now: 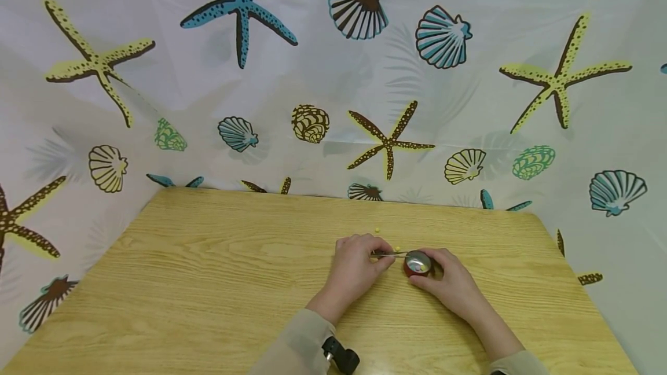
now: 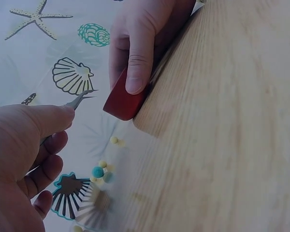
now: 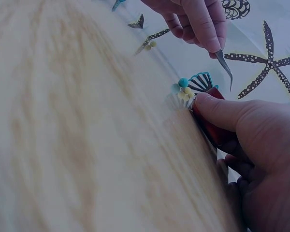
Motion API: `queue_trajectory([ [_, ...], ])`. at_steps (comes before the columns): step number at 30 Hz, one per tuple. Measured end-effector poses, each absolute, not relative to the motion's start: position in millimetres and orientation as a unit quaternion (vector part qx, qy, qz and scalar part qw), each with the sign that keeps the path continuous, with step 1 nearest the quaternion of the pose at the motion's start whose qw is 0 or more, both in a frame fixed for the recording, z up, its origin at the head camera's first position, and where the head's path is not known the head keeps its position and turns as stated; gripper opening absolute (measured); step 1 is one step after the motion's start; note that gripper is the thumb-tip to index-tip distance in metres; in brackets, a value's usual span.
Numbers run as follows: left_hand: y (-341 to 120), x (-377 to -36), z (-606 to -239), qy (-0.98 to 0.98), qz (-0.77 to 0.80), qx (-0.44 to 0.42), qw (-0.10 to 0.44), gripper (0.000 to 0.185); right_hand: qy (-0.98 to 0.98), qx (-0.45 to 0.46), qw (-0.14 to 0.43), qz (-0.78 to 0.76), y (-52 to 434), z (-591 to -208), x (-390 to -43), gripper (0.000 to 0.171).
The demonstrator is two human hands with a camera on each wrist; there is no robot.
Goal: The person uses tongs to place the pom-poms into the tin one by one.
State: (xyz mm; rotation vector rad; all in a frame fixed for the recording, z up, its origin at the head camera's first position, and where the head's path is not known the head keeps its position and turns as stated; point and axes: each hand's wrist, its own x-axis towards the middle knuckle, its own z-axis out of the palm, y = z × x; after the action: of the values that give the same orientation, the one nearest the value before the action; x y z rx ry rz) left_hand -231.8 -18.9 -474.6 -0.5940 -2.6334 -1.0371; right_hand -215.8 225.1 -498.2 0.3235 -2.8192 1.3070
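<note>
My left hand (image 1: 356, 263) pinches a pair of bent-tip tweezers (image 2: 80, 99) between thumb and fingers, the points slightly apart in the left wrist view. In the head view the tweezer tips reach the rim of a small red cup (image 1: 409, 269) with a shiny metal inside. A few tiny pink and yellow beads (image 1: 419, 269) lie in the cup. My right hand (image 1: 454, 286) holds this cup on the table from the right, thumb on its near side. Beyond the hands lie small yellow beads (image 2: 114, 140) and a teal bead (image 3: 183, 82).
The wooden table (image 1: 208, 282) has a light grain and rounded far corners. Behind it hangs a pale cloth (image 1: 292, 85) printed with starfish and shells. A black device (image 1: 341, 355) is strapped at the left sleeve.
</note>
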Motion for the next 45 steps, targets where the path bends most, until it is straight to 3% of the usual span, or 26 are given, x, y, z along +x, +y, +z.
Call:
queue_trajectory([
  [31, -93.5, -246.6, -474.1, -0.896, -0.384, -0.129, 0.183, 0.009, -0.904, 0.101, 0.004, 0.416, 225.0, -496.8, -215.4, 0.066],
  [45, -117.4, -246.8, -477.1, -0.894, -0.4, -0.113, 0.167, 0.01, -0.903, 0.107, 0.007, 0.416, 225.1, -497.5, -214.5, 0.065],
])
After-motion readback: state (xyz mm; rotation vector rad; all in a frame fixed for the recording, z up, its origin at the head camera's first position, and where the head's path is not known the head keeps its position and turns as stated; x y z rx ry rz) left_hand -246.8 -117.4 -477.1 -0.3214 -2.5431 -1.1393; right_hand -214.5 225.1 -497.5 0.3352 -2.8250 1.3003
